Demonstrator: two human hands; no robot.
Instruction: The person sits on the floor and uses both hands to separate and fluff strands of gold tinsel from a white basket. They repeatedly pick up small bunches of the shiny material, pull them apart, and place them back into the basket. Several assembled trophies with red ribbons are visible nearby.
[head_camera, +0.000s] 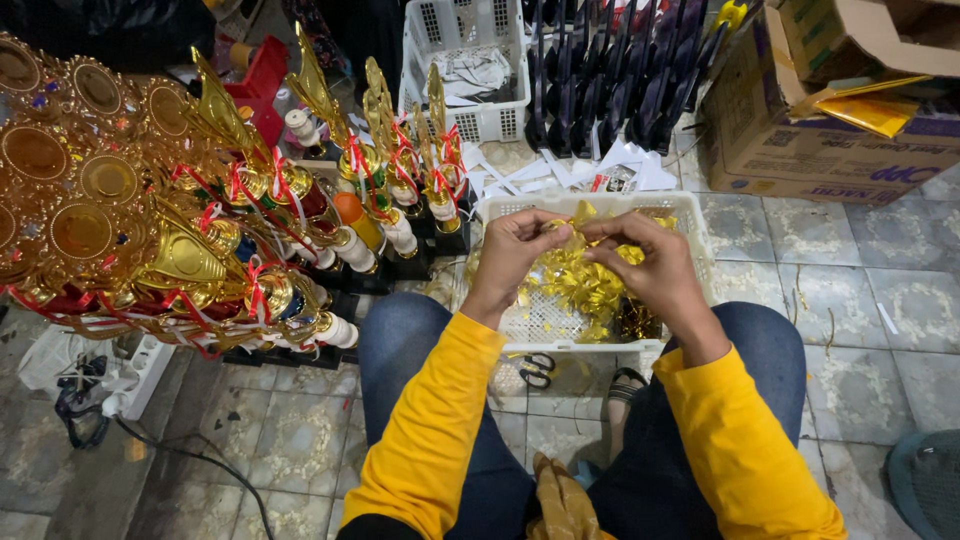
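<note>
My left hand (512, 255) and my right hand (648, 262) meet over a white plastic basket (690, 225) on the tiled floor. Together they pinch a small gold foil ribbon bow (577, 222), fingers closed on it. More gold foil ribbon pieces (585, 285) lie heaped in the basket just below the hands. Both arms wear yellow sleeves, and my knees in blue jeans flank the basket. Black-handled scissors (538, 368) lie on the floor between my legs.
Several gold trophies with red and white ribbons (250, 190) crowd the left. A second white basket (470, 60) and dark upright panels (610, 70) stand behind. A cardboard box (830, 110) sits at the back right. A white power strip with cables (130, 375) lies left.
</note>
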